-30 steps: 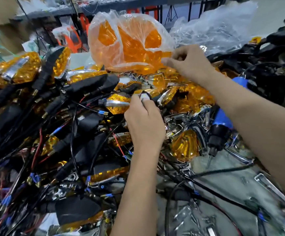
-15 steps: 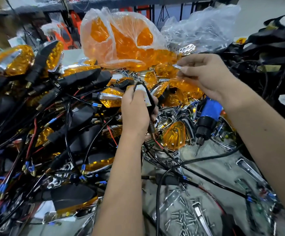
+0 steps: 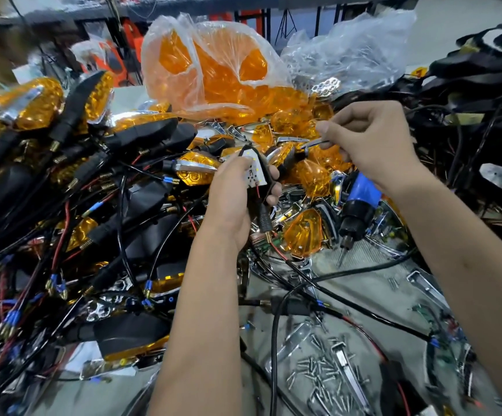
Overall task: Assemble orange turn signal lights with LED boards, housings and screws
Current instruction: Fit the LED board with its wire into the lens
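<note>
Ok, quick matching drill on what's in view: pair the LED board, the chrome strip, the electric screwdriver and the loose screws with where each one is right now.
Things:
1. LED board
2. chrome strip
3. electric screwdriver
4. loose screws

Places:
A. pinched in the right hand
B. scattered on the grey mat, near edge
C. held in the left hand
D. lying among orange lenses, tip pointing toward the near edge

Pairs: 1-C, 2-A, 3-D, 4-B
</note>
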